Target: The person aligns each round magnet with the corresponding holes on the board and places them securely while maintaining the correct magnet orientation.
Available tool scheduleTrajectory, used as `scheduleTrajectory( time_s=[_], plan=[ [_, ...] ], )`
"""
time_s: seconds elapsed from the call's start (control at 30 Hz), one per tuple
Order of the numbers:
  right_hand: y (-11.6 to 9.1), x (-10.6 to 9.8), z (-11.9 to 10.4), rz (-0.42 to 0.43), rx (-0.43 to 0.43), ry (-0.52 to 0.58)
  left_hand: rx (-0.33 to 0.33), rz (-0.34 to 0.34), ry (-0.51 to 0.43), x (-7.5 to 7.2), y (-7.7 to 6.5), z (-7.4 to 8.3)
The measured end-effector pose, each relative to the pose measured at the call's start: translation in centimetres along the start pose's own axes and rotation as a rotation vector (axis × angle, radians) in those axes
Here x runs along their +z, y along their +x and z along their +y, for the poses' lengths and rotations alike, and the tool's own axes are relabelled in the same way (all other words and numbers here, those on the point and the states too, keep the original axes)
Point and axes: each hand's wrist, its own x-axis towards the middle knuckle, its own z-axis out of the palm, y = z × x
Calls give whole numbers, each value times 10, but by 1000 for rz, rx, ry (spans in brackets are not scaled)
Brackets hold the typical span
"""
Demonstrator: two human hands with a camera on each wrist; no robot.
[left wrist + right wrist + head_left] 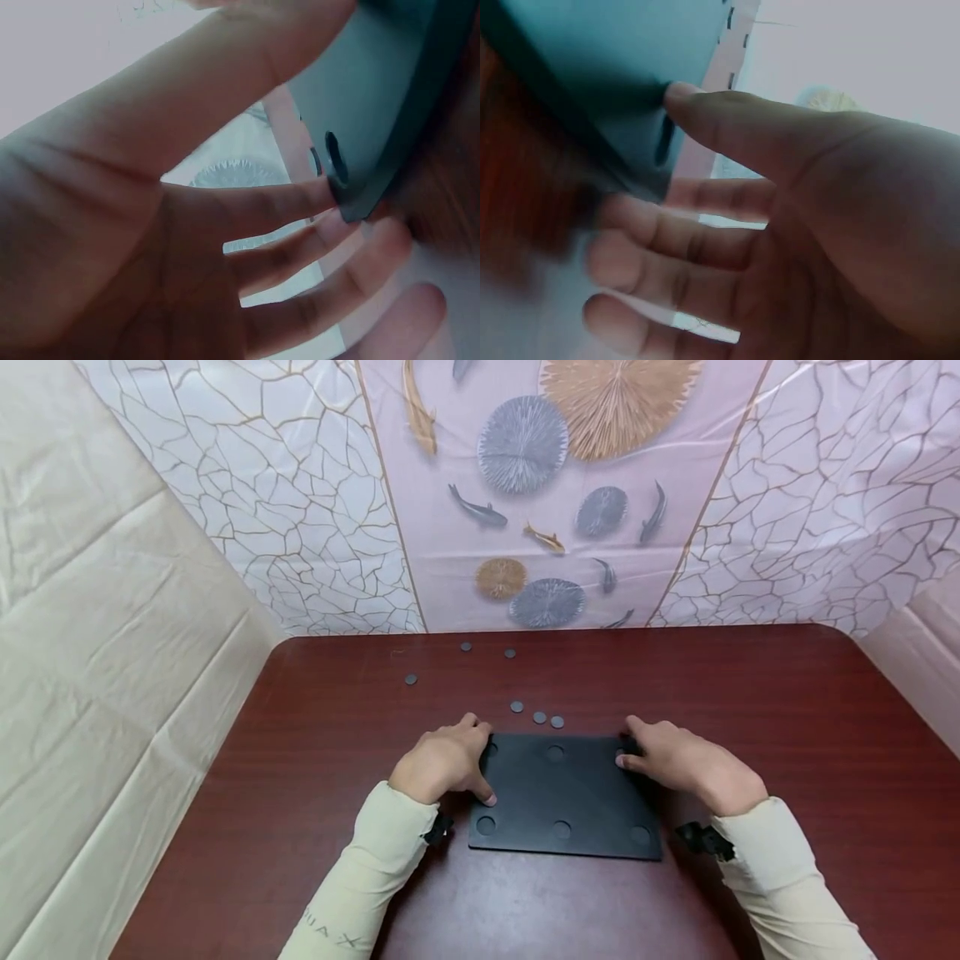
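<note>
A flat black rectangular board (566,789) with round recesses near its edges lies on the table. My left hand (444,762) grips its left side, the thumb on the top face and the fingers toward the far left corner. On the opposite side my right hand (686,762) holds the far right corner, thumb on top beside a recess. In the left wrist view fingertips touch the board's corner (352,199), while the other fingers spread past it. The right wrist view shows the thumb on the board (622,82) and fingers along its edge; their undersides are partly hidden.
Small dark discs lie beyond the board: a nearer group with one disc (517,707), and others farther back, including a disc (411,679) to the left. The reddish-brown table (750,693) ends at a patterned cloth (525,527). A plain cloth (112,693) hangs at left.
</note>
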Motion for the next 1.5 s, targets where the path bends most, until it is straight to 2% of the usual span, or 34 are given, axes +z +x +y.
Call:
scheduleTrajectory(
  time_s=[0.2, 0.33, 0.5, 0.87, 1.0, 1.2, 1.5],
  plan=[
    [4, 6, -4, 39, -40, 52, -45, -4, 22, -4, -2, -7],
    [8, 13, -7, 93, -118, 122, -88, -18, 46, -6, -5, -13],
    [15, 19, -8, 169, -185, 152, -121, -24, 51, -11, -8, -22],
    [19, 21, -14, 170, -154, 194, -118, -11, 13, -15, -12, -37],
    [20, 20, -12, 172, -139, 215, -85, -20, -22, -16, -7, -42],
    [23, 22, -1, 161, -151, 301, -13, -46, -180, -16, 5, -60],
    [27, 26, 7, 144, -197, 389, 116, -37, -573, -4, 16, -97]
  ],
)
